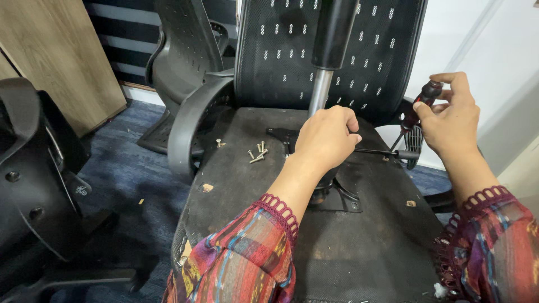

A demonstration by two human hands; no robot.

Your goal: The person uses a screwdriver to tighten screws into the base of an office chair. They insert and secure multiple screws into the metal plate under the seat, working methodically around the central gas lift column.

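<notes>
An office chair lies upside down, the black underside of its seat [359, 252] facing up. A black metal mechanism plate [337, 196] is fixed to it, with a chrome gas cylinder [320, 90] rising from it. My left hand [328, 137] is closed around the base of the cylinder at the mechanism. My right hand [449, 115] grips a screwdriver [418, 109] with a dark red and black handle, held up at the seat's right side. A black lever rod [376, 151] sticks out to the right. Several loose screws [257, 154] lie on the seat underside, left of my left hand.
The chair's mesh backrest [314, 50] and an armrest [193, 118] stand behind the seat. Another black chair [185, 50] sits at the back left, and a dark chair part [28, 168] at the far left. A wooden panel [62, 56] leans behind. The floor is blue carpet [135, 185].
</notes>
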